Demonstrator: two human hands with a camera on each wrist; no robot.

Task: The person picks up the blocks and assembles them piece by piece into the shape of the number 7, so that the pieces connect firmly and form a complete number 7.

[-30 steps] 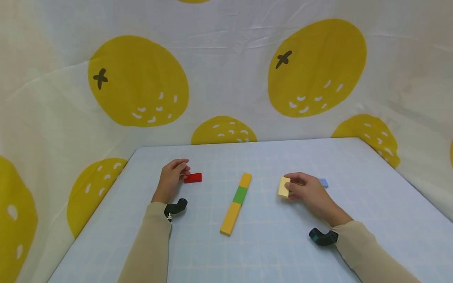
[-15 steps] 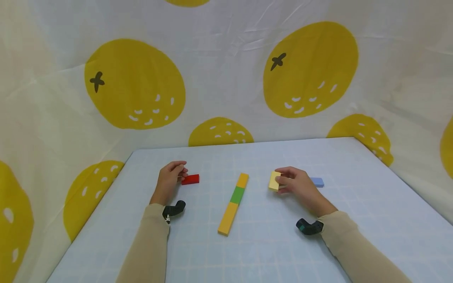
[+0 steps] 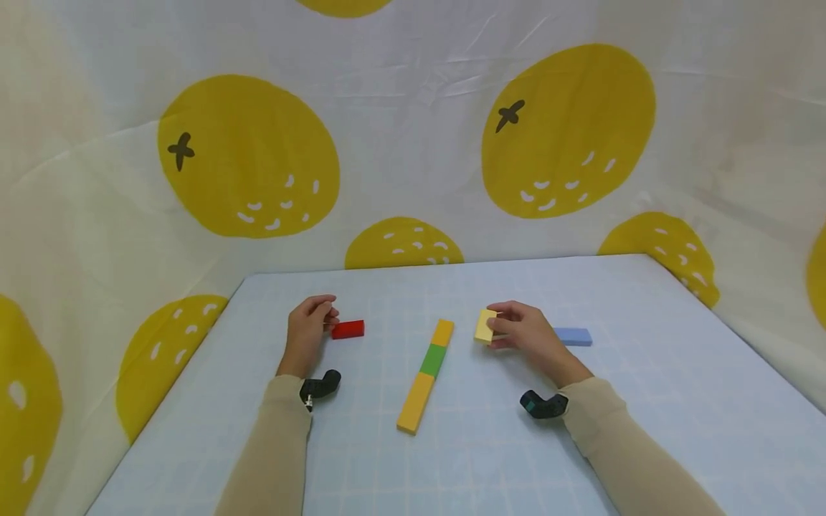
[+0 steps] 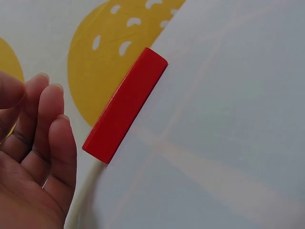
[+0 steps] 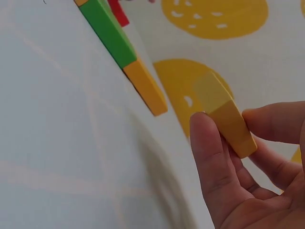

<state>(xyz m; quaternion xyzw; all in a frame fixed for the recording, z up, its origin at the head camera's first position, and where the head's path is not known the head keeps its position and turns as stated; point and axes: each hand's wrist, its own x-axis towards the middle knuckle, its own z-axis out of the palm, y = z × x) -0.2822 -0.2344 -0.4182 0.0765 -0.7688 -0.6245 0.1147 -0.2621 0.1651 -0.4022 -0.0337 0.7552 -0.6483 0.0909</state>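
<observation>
My right hand [image 3: 528, 335] pinches a small yellow block [image 3: 485, 327] between thumb and fingers, off the table and to the right of a row of blocks. In the right wrist view the held block [image 5: 232, 125] is tilted. That row has a short orange block [image 3: 442, 332] at the far end, a green block [image 3: 433, 360] in the middle and a longer orange block [image 3: 416, 405] nearest. My left hand [image 3: 307, 333] hangs loosely curled with nothing in it, beside a red block [image 3: 348, 330]. A gap separates its fingers from the red block [image 4: 126, 105] in the left wrist view.
A blue block [image 3: 574, 337] lies on the right, partly behind my right hand. The table [image 3: 477, 466] has a pale checked cover. Behind it hangs a white cloth [image 3: 413, 158] printed with large yellow fruit.
My right hand has moved left with the yellow block, closer to the row, and more of the blue block shows. My left hand and the blocks on the table stay put.
</observation>
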